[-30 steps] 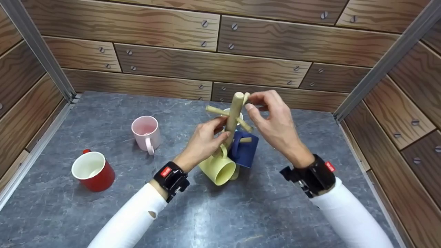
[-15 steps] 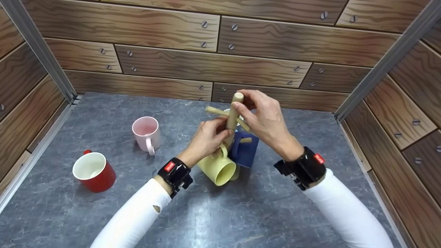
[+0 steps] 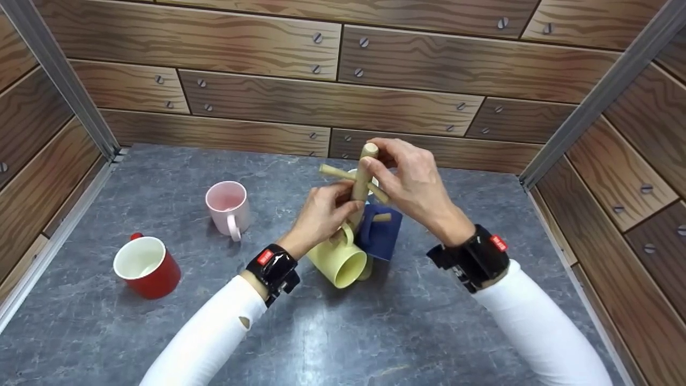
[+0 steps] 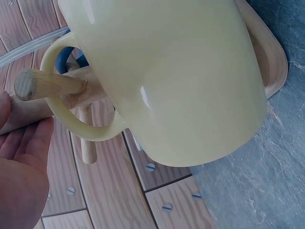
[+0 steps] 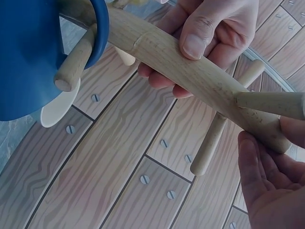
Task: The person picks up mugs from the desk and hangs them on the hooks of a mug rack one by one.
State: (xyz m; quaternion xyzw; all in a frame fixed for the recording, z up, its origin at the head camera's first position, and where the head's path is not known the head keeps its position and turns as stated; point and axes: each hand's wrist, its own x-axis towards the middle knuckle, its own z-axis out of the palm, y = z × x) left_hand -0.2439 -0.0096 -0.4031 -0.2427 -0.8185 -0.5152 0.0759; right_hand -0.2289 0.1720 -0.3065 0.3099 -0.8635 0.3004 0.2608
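A wooden mug tree stands upright in the middle of the table, pegs sticking out at several heights. My left hand grips its post partway up, fingers behind and thumb in front. Close to the top, my right hand holds the same post between thumb and fingers. A pale yellow mug hangs by its handle on a low peg, mouth tilted down toward me. Beside it a dark blue mug hangs on another peg. Behind the post a white mug is mostly hidden.
To the left, a pink mug stands upright on the grey table. Nearer the left edge is a red mug with a white inside. Wood-patterned walls enclose the back and sides.
My right hand has moved left from beside an upper peg and taken hold of the post's top. My left hand stays on the post, and the mugs have not moved.
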